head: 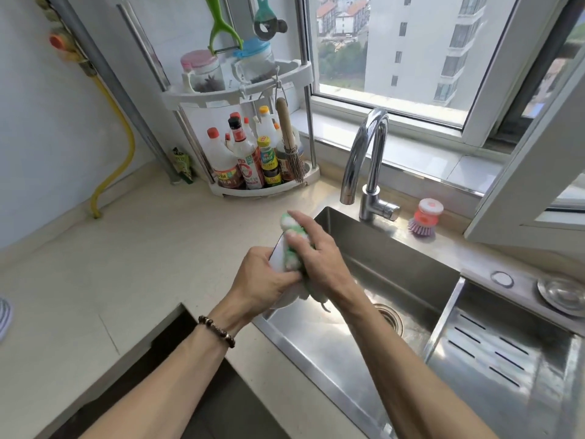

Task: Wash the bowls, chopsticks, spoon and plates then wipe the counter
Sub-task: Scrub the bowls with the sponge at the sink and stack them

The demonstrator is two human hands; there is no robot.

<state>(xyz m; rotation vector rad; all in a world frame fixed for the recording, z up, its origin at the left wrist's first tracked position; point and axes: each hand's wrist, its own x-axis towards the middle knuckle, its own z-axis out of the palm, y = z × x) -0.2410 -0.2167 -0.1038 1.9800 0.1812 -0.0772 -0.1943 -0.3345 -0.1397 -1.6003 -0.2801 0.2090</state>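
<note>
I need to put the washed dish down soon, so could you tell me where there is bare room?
Bare counter lies between the bottle rack and sink. The slotted drainboard is free. Around the faucet and brush is crowded.

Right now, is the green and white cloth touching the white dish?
Touching. The head view shows the right hand pressing the green and white cloth against the white dish, which the left hand grips at its edge.
</note>
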